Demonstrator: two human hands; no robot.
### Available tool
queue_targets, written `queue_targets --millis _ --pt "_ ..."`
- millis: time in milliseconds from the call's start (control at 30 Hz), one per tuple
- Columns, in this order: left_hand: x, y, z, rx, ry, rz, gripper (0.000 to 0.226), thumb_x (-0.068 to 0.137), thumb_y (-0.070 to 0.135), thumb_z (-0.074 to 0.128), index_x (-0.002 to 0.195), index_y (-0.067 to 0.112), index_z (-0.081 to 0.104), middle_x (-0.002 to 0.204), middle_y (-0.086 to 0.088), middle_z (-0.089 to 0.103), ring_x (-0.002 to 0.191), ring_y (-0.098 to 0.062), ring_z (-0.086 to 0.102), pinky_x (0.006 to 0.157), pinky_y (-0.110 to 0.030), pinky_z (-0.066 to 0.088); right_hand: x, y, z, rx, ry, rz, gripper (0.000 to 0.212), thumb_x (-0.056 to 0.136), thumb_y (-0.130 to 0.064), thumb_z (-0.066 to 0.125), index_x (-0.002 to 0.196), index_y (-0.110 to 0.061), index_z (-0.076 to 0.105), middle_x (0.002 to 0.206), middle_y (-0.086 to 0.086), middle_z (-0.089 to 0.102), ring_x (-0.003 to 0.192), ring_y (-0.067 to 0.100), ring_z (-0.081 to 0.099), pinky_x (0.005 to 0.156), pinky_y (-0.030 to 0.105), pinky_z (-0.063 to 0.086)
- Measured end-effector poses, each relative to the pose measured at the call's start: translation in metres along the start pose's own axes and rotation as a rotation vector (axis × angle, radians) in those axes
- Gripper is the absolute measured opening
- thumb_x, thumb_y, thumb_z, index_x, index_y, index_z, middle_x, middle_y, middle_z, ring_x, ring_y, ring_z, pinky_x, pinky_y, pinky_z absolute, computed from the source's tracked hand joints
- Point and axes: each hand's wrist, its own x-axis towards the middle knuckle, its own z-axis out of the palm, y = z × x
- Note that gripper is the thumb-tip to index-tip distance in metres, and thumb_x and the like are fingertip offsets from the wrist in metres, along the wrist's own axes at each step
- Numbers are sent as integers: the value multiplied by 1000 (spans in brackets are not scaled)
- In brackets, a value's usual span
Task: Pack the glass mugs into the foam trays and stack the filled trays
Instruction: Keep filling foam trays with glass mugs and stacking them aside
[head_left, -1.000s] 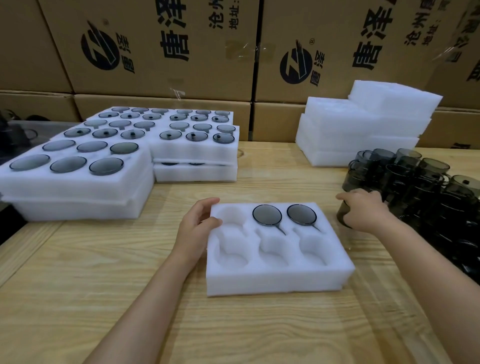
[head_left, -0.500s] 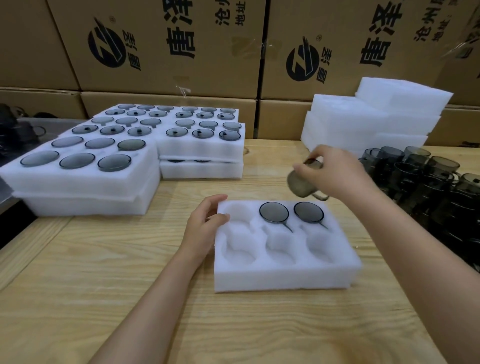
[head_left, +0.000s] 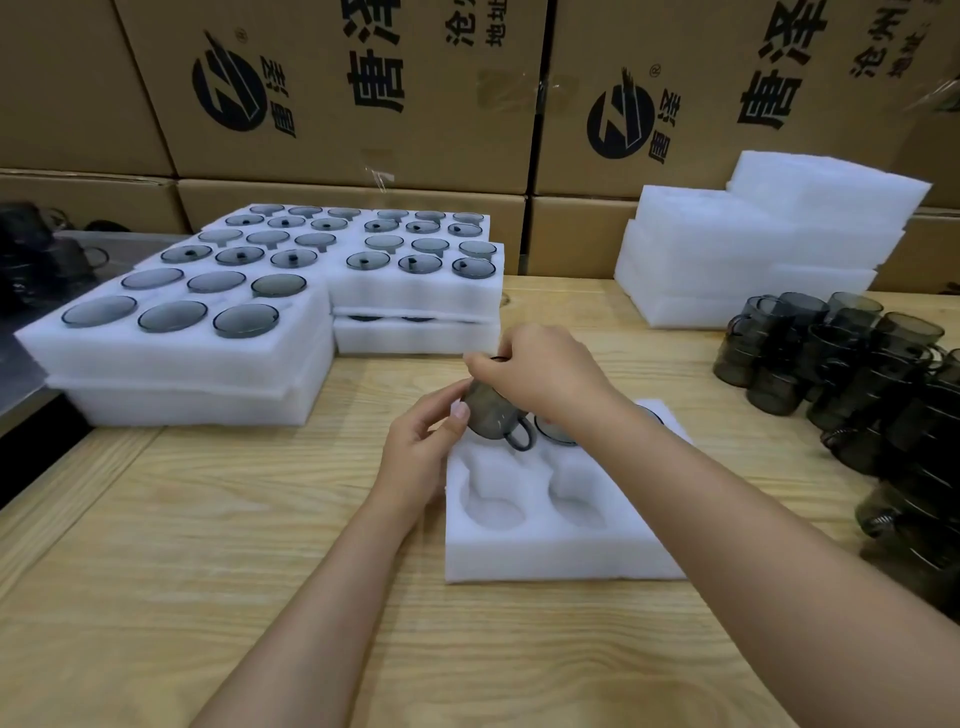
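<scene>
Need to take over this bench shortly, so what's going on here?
A person is packing smoky glass mugs into foam trays. Both hands hold one mug, tilted, just above the back left pocket of the open tray. The right hand grips it from above and the left hand steadies its side. A packed mug shows in the back row, and two front pockets are empty. Loose mugs wait on the right, and filled tray stacks stand on the left.

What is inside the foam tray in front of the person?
Two near pockets of the foam tray are empty; a seated mug shows behind them. The right forearm covers its right side; the held mug hides the far-left pocket.
</scene>
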Motion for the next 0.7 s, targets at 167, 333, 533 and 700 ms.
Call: queue_targets --millis 167,333,533,700 --pt "1 0 -1 5 6 -21 26 93 5 52 109 20 67 119 -12 66 115 -24 60 97 -36 47 3 -3 7 -106 7 17 41 87 -50 46 63 -17 42 69 1 44 72 26 49 48 27 27" --pt "0 0 -3 3 29 -42 27 92 1 51 103 18 70 111 -8 70 106 -19 65 87 -28 51 6 -11 10 -257 -4 -26 35 87 -44 45 63 -19 39 68 -1 39 72 24 45 48 27 23" --pt "1 1 0 -35 56 -59 25 92 -2 49 103 8 69 98 -5 73 94 -16 67 77 -21 53 6 -15 10 -323 -16 -80 28 90 -36 44 74 -14 45 73 1 35 75 25 42 50 28 23" --pt "0 0 0 -36 24 -16 21 89 6 55 105 -2 66 103 -18 69 100 -27 64 86 -32 50 7 -15 7 -397 -139 -92 33 91 -43 46 75 -13 45 78 2 38 78 25 44 60 29 30"
